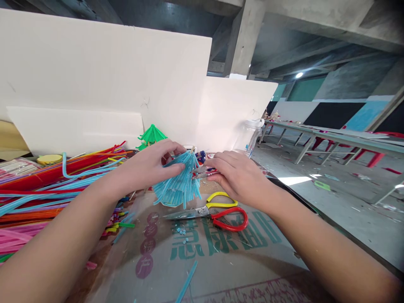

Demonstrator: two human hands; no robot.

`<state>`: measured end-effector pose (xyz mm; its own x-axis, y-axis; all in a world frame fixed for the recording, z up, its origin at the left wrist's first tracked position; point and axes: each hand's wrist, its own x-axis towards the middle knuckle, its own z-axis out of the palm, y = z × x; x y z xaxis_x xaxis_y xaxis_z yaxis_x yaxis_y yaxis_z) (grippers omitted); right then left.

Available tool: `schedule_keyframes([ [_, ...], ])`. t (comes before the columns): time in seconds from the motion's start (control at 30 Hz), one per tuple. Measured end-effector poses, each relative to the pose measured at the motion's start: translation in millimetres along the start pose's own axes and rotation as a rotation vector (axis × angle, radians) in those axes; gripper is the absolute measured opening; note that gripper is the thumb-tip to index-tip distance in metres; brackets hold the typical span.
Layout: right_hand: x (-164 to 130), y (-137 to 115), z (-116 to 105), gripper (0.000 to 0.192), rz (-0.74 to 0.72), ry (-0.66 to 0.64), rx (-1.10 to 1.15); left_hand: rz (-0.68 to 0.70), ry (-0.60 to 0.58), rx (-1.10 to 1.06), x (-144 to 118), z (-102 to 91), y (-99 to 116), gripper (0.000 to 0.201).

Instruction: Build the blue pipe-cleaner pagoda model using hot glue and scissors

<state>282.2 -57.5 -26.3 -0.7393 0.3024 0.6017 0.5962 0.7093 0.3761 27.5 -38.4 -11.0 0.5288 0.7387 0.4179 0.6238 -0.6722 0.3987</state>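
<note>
On the near part of the counter [221,269], a sheet of printed cardboard is bare but for a loose blue strip [187,282] and a few blue crumbs. Just beyond, a pair of scissors [211,213] with one red and one yellow handle loop lies flat, blades shut, untouched, right under the work.

Above it the left hand [151,166] grasps a blue tassel-like umbrella [179,183] made of fuzzy craft wire, fingers curled round its upper part while the strands hang down towards the cardboard. The right hand [235,174] is clenched on a small metal tool [202,170] whose tip meets the umbrella's side; what kind of tool it is cannot be told. The step looks like trimming or pinching the strands near the top, which calls for a steady hold and a slight turn of the piece.

Along the left edge a heap of coloured craft wires [47,193] spreads wide, its ends reaching close to the left forearm. Farther back a finished green umbrella [152,135] stands before white boards [104,80], and a clear plastic jar [249,134] sits at the far right corner.
</note>
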Motion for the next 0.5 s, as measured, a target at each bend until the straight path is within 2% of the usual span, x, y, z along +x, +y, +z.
schedule_keyframes([
  [0.17, -1.4, -2.2, 7.1, 0.033, 0.003, -0.027, -0.024, -0.032, 0.001, 0.000, 0.5, 0.7, 1.2, 0.038],
  [0.5, -2.4, 1.1, 7.9, 0.033, 0.012, -0.097, -0.026, 0.000, 0.003, 0.025, -0.4, 0.1, 3.6, 0.037],
])
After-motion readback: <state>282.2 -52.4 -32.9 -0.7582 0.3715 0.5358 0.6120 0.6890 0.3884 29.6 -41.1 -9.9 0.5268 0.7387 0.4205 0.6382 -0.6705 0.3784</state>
